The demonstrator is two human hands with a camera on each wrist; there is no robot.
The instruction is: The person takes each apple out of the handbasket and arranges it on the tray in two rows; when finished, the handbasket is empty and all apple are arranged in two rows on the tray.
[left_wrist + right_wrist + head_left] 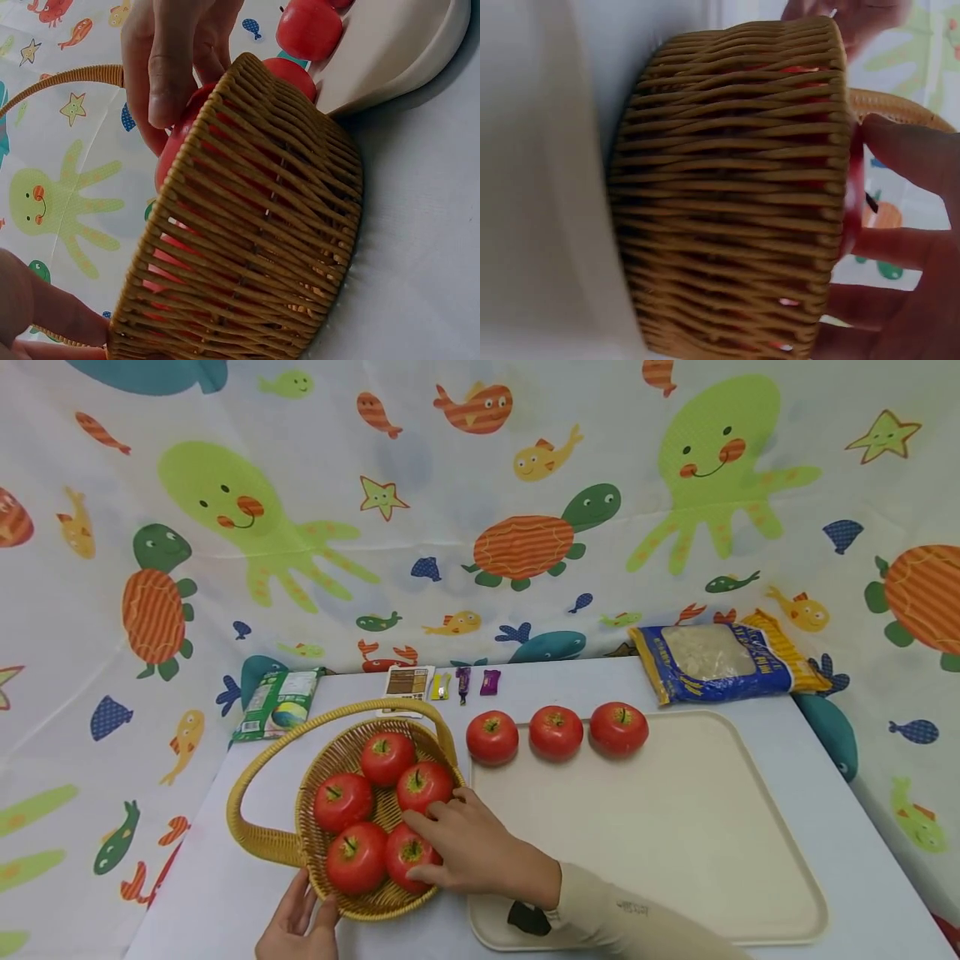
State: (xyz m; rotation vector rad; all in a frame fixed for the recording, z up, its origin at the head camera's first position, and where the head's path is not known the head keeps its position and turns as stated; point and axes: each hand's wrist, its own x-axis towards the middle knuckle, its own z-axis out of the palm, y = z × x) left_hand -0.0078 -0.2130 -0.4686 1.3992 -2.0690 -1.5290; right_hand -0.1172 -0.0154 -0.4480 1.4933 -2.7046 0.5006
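Observation:
In the head view, a woven basket (401, 906) with a tall handle (258, 843) holds several red apples (357, 857). My right hand (480, 843) reaches over its right rim and grips the apple (407, 852) at the lower right, thumb on the near side, fingers on the far side. That apple (853, 199) shows above the rim in the right wrist view. My left hand (302, 922) holds the basket's near left rim by thumb and fingertips. Three more apples (556, 732) lie in a row along the far left edge of a beige tray (675, 827).
A blue and yellow bag (708, 664) lies behind the tray. Along the back stand or lie a green packet (277, 703), a brown and white packet (407, 683) and small wrapped sweets (490, 682). A black patch (528, 918) sits near the right sleeve. A patterned cloth hangs behind.

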